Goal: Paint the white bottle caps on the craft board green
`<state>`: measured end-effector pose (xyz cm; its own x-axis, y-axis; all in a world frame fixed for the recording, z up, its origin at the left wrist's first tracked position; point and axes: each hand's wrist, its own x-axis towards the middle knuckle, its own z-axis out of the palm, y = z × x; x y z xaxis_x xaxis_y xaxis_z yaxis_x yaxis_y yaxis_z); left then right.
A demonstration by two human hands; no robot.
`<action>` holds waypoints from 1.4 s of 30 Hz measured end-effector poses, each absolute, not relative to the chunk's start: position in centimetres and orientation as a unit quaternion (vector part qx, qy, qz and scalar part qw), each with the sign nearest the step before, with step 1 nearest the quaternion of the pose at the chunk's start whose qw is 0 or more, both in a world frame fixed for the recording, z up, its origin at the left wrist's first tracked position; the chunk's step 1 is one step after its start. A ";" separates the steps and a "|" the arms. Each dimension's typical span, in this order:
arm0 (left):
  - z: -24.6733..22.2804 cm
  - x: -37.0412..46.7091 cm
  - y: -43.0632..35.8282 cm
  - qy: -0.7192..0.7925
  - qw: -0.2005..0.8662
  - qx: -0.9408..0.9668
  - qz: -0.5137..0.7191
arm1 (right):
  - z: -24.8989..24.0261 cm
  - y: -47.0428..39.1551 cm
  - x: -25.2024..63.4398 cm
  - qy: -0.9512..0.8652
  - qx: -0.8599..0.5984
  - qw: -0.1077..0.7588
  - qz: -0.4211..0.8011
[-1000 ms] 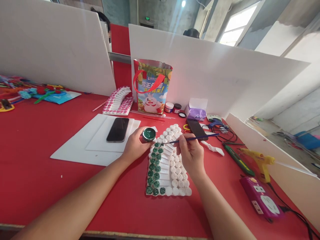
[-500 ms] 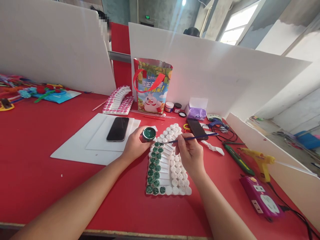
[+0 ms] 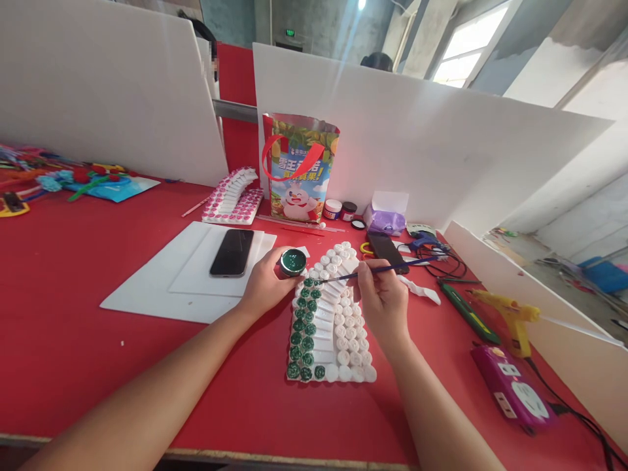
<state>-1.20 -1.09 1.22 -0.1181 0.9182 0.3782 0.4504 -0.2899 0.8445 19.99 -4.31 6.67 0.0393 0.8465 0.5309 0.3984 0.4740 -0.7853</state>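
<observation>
My left hand (image 3: 267, 281) is closed around a small jar of green paint (image 3: 293, 261), its open top facing me, beside the upper left of a white craft piece (image 3: 324, 333). Rows of small rosettes edge that piece around a ribbed middle strip. Down its left side the rosettes (image 3: 307, 327) are dark green; those on the right (image 3: 353, 332) and top are white. Pinched in my right hand (image 3: 383, 297) is a thin blue paintbrush (image 3: 387, 269). Its tip meets a partly green rosette near the upper left, close to the jar.
A phone (image 3: 231, 252) lies on white boards (image 3: 147, 294) at left. Behind stand a pink-and-white craft piece (image 3: 233, 196), a colourful bag (image 3: 301, 170) and paint jars (image 3: 332, 209). At right are a yellow glue gun (image 3: 510, 314), a purple power strip (image 3: 513, 386) and cables.
My right hand has shifted slightly to the right with the brush. The rosette under the tip shows more green. My left hand and the jar stay nearly in place.
</observation>
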 end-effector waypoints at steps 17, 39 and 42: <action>0.9 -1.2 -1.0 0.551 0.215 0.629 0.504 | 7.1 -4.4 20.1 -0.659 -0.462 0.547 0.230; 0.8 -1.2 -1.0 0.546 0.212 0.632 0.508 | 7.2 -4.3 20.4 -0.663 -0.476 0.534 0.222; 0.9 -1.3 -1.1 0.546 0.213 0.632 0.507 | 7.2 -4.3 20.4 -0.657 -0.465 0.544 0.237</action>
